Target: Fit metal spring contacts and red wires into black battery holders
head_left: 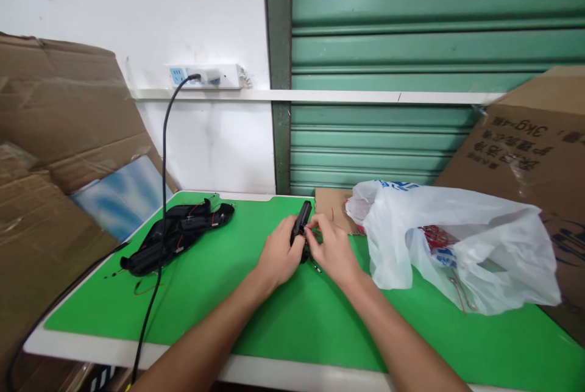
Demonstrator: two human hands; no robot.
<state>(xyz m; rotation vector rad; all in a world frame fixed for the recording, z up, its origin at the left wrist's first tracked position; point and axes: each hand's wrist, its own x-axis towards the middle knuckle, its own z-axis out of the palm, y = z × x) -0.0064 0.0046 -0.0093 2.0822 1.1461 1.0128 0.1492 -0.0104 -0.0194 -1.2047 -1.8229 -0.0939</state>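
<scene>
My left hand (282, 252) is wrapped round a long black plastic part (302, 216), which it holds tilted above the green mat (256, 325). Against the side of that part, my right hand (333, 245) pinches with thumb and forefinger; what lies between those fingertips is too small to make out. A short thin piece with a metallic tip (316, 267) pokes out below the fingers. Over on the left of the mat lies a pile of similar black parts (183, 227), with thin red wires among them.
A white plastic bag (393, 245) with red wires (436, 236) inside stands on the right, by a cardboard piece (333, 202). A black cable (164, 154) hangs from the wall power strip (231, 75) across the table's left side. Cardboard boxes (59, 105) flank the table.
</scene>
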